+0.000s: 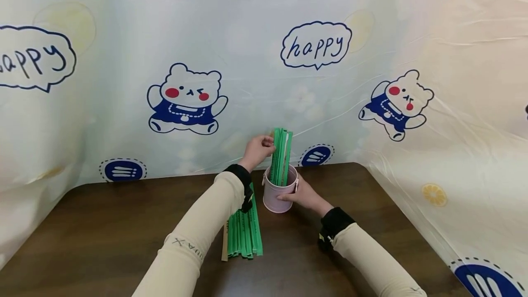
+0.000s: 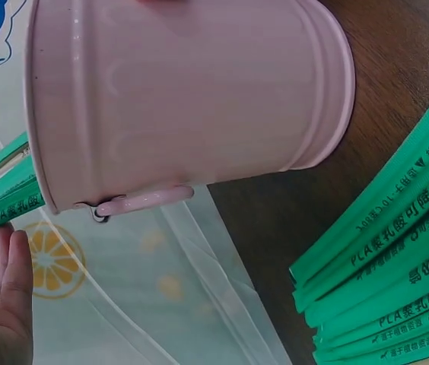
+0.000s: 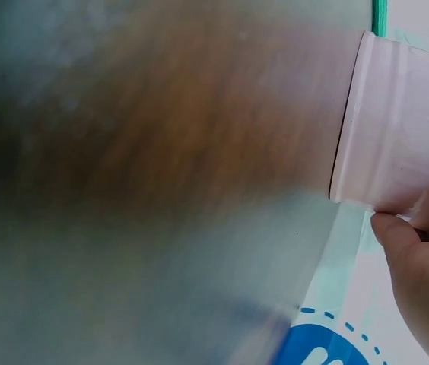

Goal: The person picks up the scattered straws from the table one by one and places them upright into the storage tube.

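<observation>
Head view, centre of the frame: a pink cup stands on the dark counter close to the printed backdrop. A bundle of green sleeves stands upright in it, their tops well above the rim.

The left hand is at the tops of the upright sleeves, on their left side. Its fingers curl toward the bundle and seem to pinch the nearest sleeve, though the contact itself is too small to confirm. In the left wrist view the fingers at lower left lie pressed together and fairly straight, just below the sleeve ends.

The right hand steadies the cup from the right. Its fingers wrap the wall, and the thumb presses the side near the base in the right wrist view.

A second stack of sleeves lies flat on the counter, below and left of the cup, partly under the left forearm.

To do this step well, as I judge it:
- Keep the right hand firm on the cup, since tall contents make it top-heavy.
- Move the pinched sleeve along its own length, straight up or down, so its neighbours are not dragged sideways.
- Keep the left forearm raised off the flat stack to avoid scattering it.
</observation>
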Available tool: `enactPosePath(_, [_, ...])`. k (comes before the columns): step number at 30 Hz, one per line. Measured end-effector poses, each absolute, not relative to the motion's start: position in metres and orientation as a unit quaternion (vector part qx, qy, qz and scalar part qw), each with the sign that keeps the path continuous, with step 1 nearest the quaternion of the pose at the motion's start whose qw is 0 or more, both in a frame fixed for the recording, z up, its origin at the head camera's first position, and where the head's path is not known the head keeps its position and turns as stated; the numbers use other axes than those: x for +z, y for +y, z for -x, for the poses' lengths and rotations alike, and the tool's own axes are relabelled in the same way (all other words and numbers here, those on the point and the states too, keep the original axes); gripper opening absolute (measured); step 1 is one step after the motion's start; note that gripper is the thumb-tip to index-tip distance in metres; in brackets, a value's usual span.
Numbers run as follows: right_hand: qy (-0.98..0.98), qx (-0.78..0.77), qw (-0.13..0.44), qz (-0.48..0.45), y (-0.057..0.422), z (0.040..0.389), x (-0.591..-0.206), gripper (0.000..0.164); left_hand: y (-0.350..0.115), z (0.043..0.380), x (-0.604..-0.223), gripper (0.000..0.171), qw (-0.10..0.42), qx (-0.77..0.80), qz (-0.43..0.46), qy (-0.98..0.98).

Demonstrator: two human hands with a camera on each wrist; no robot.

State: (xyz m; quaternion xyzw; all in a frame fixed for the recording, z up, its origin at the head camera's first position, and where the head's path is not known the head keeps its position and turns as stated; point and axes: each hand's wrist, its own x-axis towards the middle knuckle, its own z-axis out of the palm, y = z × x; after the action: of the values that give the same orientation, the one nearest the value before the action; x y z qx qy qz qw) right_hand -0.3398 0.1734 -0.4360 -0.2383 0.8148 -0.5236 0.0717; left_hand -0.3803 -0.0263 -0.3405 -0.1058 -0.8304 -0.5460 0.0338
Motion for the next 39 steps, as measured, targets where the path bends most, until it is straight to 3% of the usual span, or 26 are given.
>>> enactPosePath(16, [0.817,-0.522,0.075,0.234,0.170,0.337,-0.437,0.103,-0.037,0.372,-0.354,0.038,0.014,-0.523,0.102,-0.846])
enactPosePath(28, [0.818,-0.521,0.069,0.235,0.170,0.337,-0.435,0.098,-0.103,0.364,-0.329,0.038,0.023,-0.462,0.085,-0.882])
enactPosePath(39, [0.815,-0.522,0.072,0.241,0.172,0.336,-0.434,0.099,-0.151,0.351,-0.371,0.031,-0.073,-0.447,0.019,-0.891])
